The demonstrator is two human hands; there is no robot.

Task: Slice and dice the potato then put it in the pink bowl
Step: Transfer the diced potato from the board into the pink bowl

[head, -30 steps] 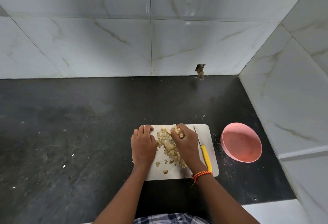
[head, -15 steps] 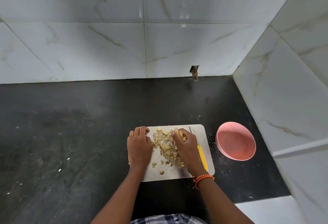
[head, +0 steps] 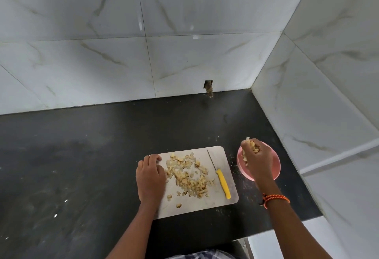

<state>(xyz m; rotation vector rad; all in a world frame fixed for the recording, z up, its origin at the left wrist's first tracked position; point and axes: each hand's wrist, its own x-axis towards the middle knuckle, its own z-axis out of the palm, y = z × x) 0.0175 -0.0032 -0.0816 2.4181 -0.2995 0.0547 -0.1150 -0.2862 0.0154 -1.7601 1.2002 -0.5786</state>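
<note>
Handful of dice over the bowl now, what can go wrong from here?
1. The right hand grips diced potato above the pink bowl; pieces poke out and may drop onto the counter.
2. The knife lies on the cutting board beside the remaining pile; the next scoop could brush it.

Single head view (wide-angle), looking steeply down at black counter (head: 86, 156), apparently close.

Knife (head: 220, 177) lies on board (head: 205, 204), bowl (head: 275, 168) right of it.
</note>
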